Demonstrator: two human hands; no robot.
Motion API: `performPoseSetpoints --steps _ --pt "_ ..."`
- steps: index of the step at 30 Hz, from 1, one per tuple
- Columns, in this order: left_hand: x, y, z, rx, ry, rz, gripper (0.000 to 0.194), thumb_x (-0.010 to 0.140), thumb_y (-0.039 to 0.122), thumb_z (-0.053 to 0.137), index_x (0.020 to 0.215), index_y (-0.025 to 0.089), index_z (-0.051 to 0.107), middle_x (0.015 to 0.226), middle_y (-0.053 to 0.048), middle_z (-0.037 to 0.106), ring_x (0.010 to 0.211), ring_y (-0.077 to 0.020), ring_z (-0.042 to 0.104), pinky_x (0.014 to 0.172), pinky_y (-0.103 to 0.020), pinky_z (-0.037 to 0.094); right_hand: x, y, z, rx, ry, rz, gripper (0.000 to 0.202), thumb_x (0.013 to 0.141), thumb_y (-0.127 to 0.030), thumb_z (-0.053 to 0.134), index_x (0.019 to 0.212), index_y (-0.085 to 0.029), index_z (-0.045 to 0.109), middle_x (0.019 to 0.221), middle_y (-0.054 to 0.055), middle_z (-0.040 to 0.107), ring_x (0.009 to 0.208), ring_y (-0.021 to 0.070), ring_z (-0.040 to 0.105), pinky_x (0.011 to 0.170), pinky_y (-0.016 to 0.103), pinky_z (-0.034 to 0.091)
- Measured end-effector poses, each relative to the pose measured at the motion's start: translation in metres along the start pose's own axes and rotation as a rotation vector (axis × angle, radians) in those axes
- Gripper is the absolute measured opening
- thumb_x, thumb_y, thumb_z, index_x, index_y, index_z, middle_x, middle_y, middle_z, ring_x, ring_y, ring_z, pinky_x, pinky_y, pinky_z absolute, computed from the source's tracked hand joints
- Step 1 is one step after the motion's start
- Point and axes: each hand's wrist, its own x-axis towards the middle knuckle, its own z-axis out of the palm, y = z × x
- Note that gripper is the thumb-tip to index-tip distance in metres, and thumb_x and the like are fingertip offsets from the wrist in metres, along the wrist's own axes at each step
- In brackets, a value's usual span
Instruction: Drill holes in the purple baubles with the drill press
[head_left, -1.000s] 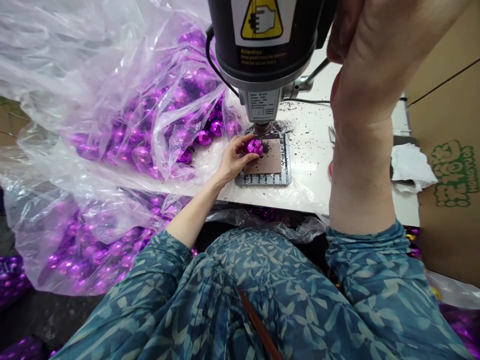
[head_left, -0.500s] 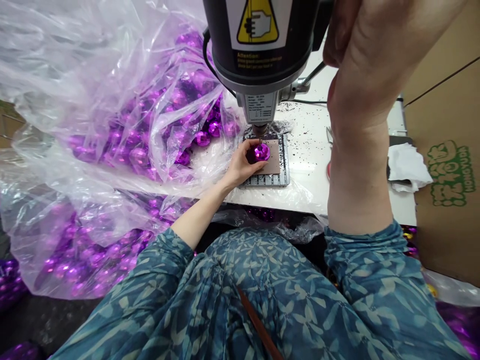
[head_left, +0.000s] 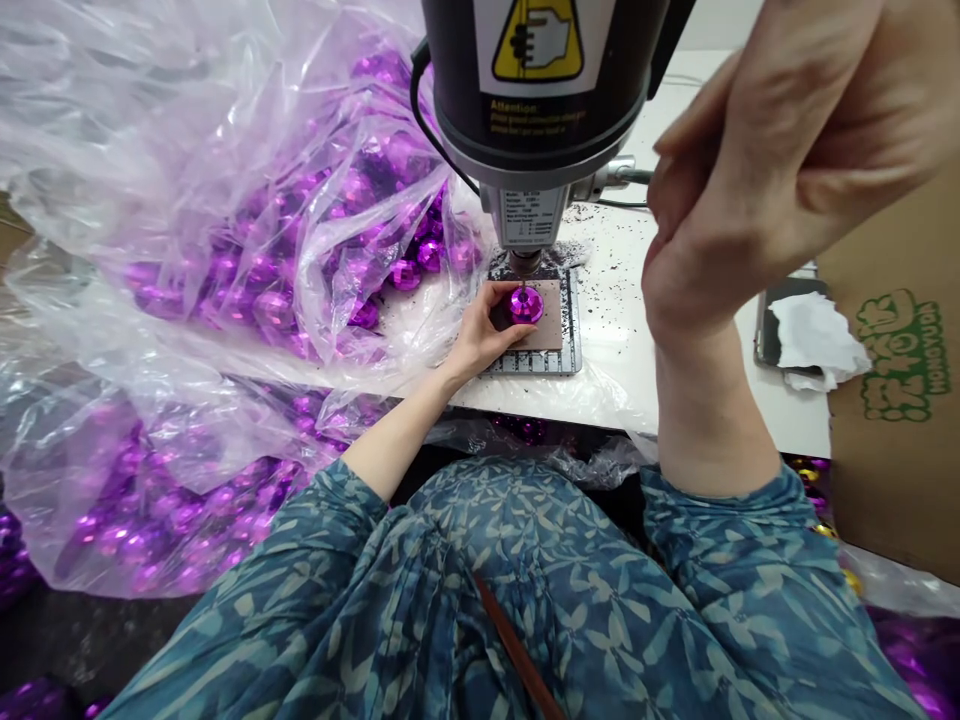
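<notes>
Pinched between thumb and fingertips, the purple ball (head_left: 526, 303) sits in the left hand (head_left: 480, 335), pressed down on the brown pad (head_left: 546, 325) directly under the drill press (head_left: 536, 110). The bit appears to meet the top of the ball. Right of the drill press and nearer the camera, the right hand (head_left: 739, 190) is raised with fingers curled; whether it grips a handle I cannot tell, since that side is hidden. The ball looks light, hollow and glossy, probably thin-shelled and slippery, so it likely wants a firm hold low on its sides, clear of the bit. Left of the drill press, a clear plastic bag (head_left: 187, 200) spills more purple balls. Dark shavings speckle the white table (head_left: 622, 320) around the drill press.
</notes>
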Motion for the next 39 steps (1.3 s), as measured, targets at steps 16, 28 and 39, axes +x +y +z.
performPoseSetpoints --steps 16,28,39 --pt "-0.002 -0.008 0.003 -0.084 -0.004 0.048 0.074 0.093 0.066 0.094 0.146 0.027 0.06 0.144 -0.013 0.077 0.133 -0.0318 0.079 0.115 -0.049 0.065 -0.03 0.062 -0.004 -0.043 0.255 -0.618 0.04 0.11 -0.035 0.058 0.074 -0.018 0.066 0.055 -0.007 0.051 0.052 -0.0044 0.054 0.055 0.007 0.047" --pt "-0.003 -0.003 0.003 -0.106 0.0 0.025 0.07 0.092 0.06 0.096 0.142 0.026 0.062 0.14 -0.012 0.079 0.13 -0.0317 0.08 0.115 -0.049 0.064 -0.041 0.097 -0.008 -0.108 0.098 -0.518 0.083 0.104 -0.081 0.044 0.052 -0.019 0.026 0.041 -0.004 0.022 0.039 -0.0007 0.034 0.042 0.02 0.032" --pt "-0.016 0.01 0.007 0.151 0.197 0.036 0.063 0.092 0.049 0.098 0.138 0.025 0.062 0.131 -0.01 0.079 0.123 -0.0287 0.081 0.108 -0.048 0.069 0.018 -0.002 0.007 0.052 0.145 -0.094 0.067 0.091 -0.075 0.058 0.056 -0.019 0.052 0.047 -0.007 0.044 0.042 -0.0062 0.041 0.051 0.013 0.036"
